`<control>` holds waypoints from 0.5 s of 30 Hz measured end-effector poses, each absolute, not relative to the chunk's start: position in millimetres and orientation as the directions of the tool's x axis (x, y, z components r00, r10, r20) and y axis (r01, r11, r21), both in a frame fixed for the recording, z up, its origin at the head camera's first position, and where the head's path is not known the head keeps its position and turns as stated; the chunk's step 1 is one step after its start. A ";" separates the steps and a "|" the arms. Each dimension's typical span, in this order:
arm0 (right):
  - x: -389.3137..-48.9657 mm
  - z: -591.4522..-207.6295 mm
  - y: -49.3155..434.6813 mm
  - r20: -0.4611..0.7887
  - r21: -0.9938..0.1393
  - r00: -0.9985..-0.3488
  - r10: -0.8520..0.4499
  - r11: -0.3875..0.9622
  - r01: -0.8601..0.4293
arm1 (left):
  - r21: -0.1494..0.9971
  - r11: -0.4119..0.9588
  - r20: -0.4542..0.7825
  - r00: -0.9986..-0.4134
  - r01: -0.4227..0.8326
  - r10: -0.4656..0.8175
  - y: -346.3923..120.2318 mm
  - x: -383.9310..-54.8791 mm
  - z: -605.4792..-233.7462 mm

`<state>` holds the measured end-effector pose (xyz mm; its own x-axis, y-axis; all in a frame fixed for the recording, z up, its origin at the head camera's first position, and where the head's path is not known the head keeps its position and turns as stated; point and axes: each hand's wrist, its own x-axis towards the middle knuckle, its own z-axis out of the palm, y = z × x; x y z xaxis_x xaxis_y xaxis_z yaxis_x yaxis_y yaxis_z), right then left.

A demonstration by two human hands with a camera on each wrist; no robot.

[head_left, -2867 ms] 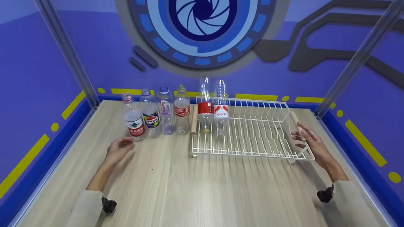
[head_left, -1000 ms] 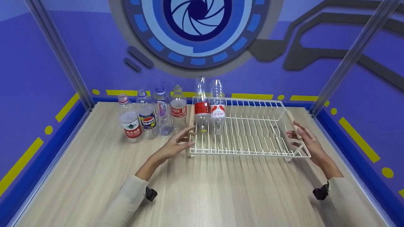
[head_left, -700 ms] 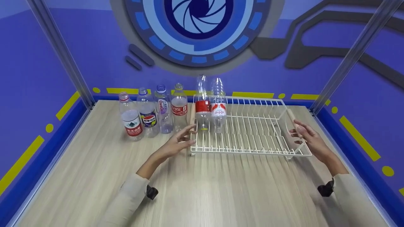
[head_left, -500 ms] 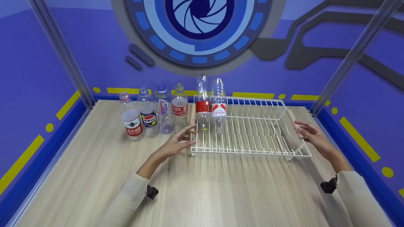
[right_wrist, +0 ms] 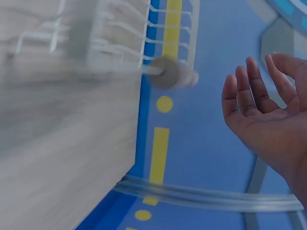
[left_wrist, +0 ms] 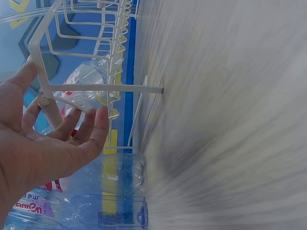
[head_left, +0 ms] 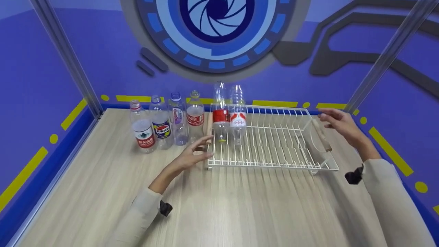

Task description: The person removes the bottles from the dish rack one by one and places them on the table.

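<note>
My left hand (head_left: 187, 158) holds the left end of a white wire dish rack (head_left: 271, 167). In the left wrist view its thumb lies on the rack's frame and the fingers curl at the wooden handle (left_wrist: 52, 111). My right hand (head_left: 343, 126) hovers above and beside the right wooden handle (head_left: 321, 135), fingers loosely bent and holding nothing. Two clear plastic bottles stand upside down in the rack's left slots: one with a red label (head_left: 221, 116), the other with a white-and-red label (head_left: 238, 120).
Left of the rack, several uncapped bottles stand upright in a row: a red-and-white-labelled one (head_left: 144, 137), a dark-blue-labelled one (head_left: 162, 130), a purple-labelled one (head_left: 178, 116) and a red-labelled one (head_left: 195, 120). Blue walls enclose the wooden table (head_left: 247, 209).
My left hand has come from beside the left bottle to the rack's left end. My right hand has let go of the right handle and risen toward the back. The rack stays put.
</note>
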<state>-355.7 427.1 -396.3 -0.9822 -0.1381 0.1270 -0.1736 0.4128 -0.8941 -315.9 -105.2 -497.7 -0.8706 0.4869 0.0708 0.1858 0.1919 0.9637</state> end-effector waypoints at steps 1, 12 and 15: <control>-359.8 -393.1 420.9 0.129 -0.894 -0.981 -0.146 0.412 -0.179 | 0.962 0.196 0.073 -0.872 0.189 0.485 -105.6 -316.2 -497.3; -395.4 -385.6 353.8 0.074 -0.884 -0.963 -0.260 0.429 -0.184 | 0.965 0.210 0.041 -0.886 0.154 0.462 -105.2 -316.1 -497.4; -402.0 -390.4 337.6 0.031 -0.875 -0.955 -0.296 0.454 -0.169 | 0.969 0.203 0.033 -0.887 0.142 0.460 -103.8 -315.6 -498.2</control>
